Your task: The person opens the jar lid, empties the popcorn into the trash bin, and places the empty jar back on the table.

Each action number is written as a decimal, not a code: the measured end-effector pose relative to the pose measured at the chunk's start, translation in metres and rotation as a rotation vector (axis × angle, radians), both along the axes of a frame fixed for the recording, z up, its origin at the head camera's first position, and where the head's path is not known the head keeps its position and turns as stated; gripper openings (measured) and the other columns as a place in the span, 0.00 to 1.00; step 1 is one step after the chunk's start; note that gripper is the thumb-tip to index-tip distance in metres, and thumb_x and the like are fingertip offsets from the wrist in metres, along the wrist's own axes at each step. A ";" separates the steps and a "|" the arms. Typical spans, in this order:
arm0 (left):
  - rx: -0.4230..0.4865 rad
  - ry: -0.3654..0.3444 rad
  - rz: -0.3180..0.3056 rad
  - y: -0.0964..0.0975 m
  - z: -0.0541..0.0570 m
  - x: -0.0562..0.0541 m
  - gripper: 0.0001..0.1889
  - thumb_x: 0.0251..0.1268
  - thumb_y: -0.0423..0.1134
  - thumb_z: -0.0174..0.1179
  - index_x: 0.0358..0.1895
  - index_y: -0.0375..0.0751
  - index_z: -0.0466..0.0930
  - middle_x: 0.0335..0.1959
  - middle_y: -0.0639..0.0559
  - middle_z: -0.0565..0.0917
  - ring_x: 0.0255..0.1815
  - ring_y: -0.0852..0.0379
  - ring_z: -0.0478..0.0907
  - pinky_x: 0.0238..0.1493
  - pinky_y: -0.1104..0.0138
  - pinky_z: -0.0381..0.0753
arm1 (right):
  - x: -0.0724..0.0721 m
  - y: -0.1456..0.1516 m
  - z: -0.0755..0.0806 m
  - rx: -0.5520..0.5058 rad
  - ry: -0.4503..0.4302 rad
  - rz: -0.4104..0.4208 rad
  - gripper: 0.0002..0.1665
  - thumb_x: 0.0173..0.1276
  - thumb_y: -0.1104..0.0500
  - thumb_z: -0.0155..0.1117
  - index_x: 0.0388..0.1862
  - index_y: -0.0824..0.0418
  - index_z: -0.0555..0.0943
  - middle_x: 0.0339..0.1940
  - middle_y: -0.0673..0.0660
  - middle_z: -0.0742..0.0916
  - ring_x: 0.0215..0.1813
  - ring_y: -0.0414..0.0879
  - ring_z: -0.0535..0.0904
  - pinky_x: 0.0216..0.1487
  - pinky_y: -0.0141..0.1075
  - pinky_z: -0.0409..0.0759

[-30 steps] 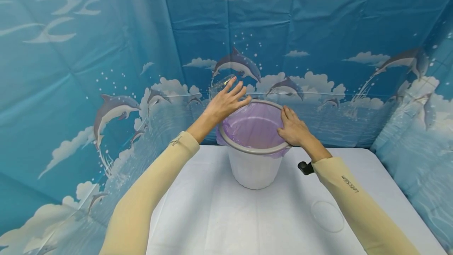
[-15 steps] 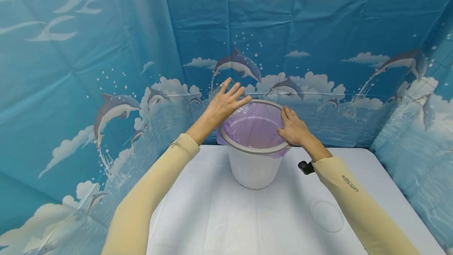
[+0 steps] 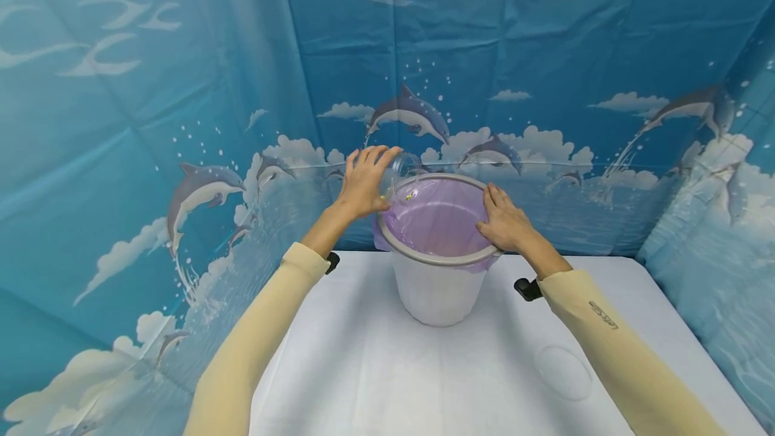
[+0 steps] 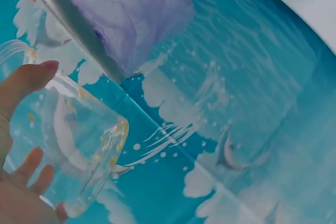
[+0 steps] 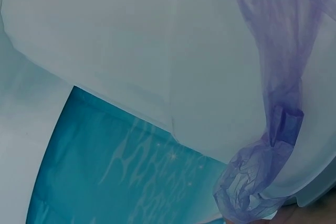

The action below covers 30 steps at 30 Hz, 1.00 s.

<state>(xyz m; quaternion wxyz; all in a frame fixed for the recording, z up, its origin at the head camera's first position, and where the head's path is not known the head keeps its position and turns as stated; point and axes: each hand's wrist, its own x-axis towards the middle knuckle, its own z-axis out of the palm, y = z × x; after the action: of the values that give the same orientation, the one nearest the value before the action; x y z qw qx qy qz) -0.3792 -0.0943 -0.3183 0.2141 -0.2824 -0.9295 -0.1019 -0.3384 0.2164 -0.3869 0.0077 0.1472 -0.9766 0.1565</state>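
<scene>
My left hand (image 3: 363, 184) holds a clear plastic jar (image 3: 404, 173) on its side at the left rim of a white trash can (image 3: 437, 295). The jar's mouth points towards the can. Yellow bits cling inside the jar (image 4: 79, 129), most of them near its base, in the left wrist view. A thin purple bag (image 3: 436, 221) lines the can and folds over its grey rim. My right hand (image 3: 507, 221) grips the right side of that rim, thumb towards the inside. In the right wrist view a knotted loop of the bag (image 5: 257, 177) hangs against the can's outer wall.
The can stands on a white table (image 3: 399, 382), near its back edge. A clear round lid (image 3: 563, 372) lies flat at the table's right. Blue curtains (image 3: 545, 32) printed with dolphins close in the back and sides.
My left hand has turned over, swinging the jar's mouth from behind the fingers to the right, over the can's edge. The right hand has stayed on the rim.
</scene>
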 end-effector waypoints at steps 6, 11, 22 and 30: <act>0.389 -0.163 0.009 -0.032 -0.011 0.014 0.57 0.44 0.44 0.85 0.80 0.56 0.59 0.80 0.47 0.64 0.83 0.42 0.55 0.81 0.37 0.47 | 0.001 -0.003 -0.003 -0.002 -0.007 0.002 0.47 0.78 0.52 0.48 0.82 0.78 0.42 0.85 0.76 0.45 0.85 0.72 0.40 0.76 0.75 0.52; 0.721 -0.240 0.029 -0.079 -0.040 0.042 0.58 0.46 0.39 0.83 0.81 0.52 0.56 0.80 0.44 0.64 0.83 0.39 0.55 0.78 0.34 0.56 | -0.001 -0.006 -0.003 -0.006 -0.012 0.008 0.48 0.78 0.52 0.48 0.82 0.78 0.42 0.85 0.76 0.44 0.85 0.72 0.39 0.77 0.74 0.51; 0.994 -0.352 0.117 -0.119 -0.186 0.118 0.59 0.39 0.33 0.86 0.79 0.50 0.59 0.73 0.38 0.71 0.75 0.35 0.67 0.72 0.37 0.70 | 0.000 -0.002 0.001 0.011 -0.009 0.005 0.49 0.79 0.51 0.50 0.81 0.79 0.42 0.84 0.78 0.45 0.84 0.74 0.40 0.77 0.73 0.53; 0.932 -0.584 0.061 -0.051 -0.275 0.160 0.60 0.36 0.46 0.87 0.78 0.51 0.60 0.70 0.37 0.74 0.73 0.35 0.70 0.71 0.36 0.70 | -0.002 0.000 0.000 0.010 -0.012 0.006 0.49 0.79 0.51 0.49 0.81 0.79 0.40 0.84 0.77 0.44 0.84 0.73 0.39 0.77 0.73 0.53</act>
<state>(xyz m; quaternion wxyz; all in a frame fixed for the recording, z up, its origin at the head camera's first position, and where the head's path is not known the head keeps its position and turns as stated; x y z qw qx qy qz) -0.2191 -0.1450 -0.5937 0.0527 -0.0904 -0.8145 -0.5707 -0.3403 0.2162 -0.3869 0.0008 0.1495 -0.9769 0.1526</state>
